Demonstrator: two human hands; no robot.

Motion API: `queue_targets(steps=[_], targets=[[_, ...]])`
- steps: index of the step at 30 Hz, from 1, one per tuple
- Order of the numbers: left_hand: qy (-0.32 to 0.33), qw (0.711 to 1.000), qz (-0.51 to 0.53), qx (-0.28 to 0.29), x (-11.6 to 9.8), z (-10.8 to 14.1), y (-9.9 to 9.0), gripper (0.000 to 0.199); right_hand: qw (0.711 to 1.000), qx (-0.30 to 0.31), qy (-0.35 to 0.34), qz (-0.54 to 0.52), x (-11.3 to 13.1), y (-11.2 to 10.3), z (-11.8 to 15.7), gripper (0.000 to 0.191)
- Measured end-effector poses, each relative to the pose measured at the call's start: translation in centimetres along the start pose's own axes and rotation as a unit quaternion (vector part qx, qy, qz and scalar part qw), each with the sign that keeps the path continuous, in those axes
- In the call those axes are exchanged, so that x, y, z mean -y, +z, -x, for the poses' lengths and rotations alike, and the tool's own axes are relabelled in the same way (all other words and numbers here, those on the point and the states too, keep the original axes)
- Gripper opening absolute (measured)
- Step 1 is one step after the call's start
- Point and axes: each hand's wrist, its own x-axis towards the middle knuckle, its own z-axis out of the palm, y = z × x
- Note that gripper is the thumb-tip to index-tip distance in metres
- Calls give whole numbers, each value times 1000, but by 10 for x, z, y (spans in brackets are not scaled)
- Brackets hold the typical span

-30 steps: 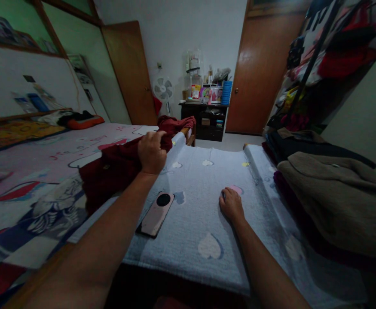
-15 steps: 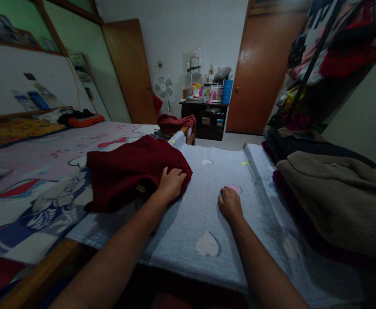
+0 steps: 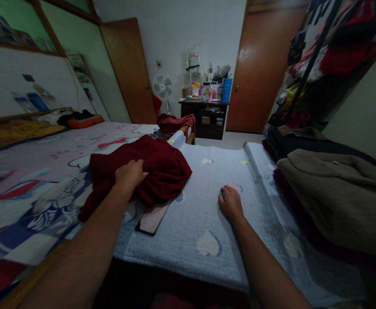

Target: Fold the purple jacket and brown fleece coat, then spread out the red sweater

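Observation:
A dark maroon knit garment lies bunched across the left part of a light blue heart-patterned cloth. My left hand is on top of it, fingers bent and closed on a bit of its fabric. From under the garment's near edge sticks out a flat pinkish object with a dark rim, perhaps a phone; its far end is covered. My right hand rests on the blue cloth beside a pink heart, fingers curled in. A tiny dark spot shows at its fingers, too small to name.
On the right a grey-brown garment lies on a stack of dark folded clothes. A bed with a patterned sheet spreads to the left. A reddish cloth hangs over a wooden rail beyond. Farther back stand a fan and a dark cabinet.
My left hand has moved left across the maroon garment, whose near side is now bunched and shifted. The pinkish flat object has come into view. My right hand has stayed put.

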Motion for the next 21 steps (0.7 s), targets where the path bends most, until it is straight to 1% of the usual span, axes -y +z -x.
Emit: queue_targets(steps=[2, 4, 7, 10, 13, 16, 19, 21], targets=[[16, 1000, -1, -13, -2, 0, -1, 32, 1000, 0, -2, -1, 0, 0, 0, 27], [27, 999, 1, -36, -6, 0, -5, 27, 1000, 2, -4, -1, 0, 0, 0, 27], [27, 994, 13, -106, -18, 1, -18, 28, 1000, 3, 0, 3, 0, 0, 0, 28], [27, 982, 41, -182, -40, 0, -39, 29, 1000, -1, 0, 3, 0, 0, 0, 28], [54, 966, 91, -235, -70, -1, -62, 28, 1000, -6, -2, 1, 1, -1, 0, 27], [94, 950, 156, -255, -107, 2, -80, 26, 1000, -4, -3, -4, 0, -1, 0, 28], [155, 933, 217, -243, -149, 11, -84, 24, 1000, -8, 0, -26, -1, 1, 0, 33], [186, 923, 253, -222, -177, 19, -79, 22, 998, -22, 5, -62, -3, 3, 1, 44]])
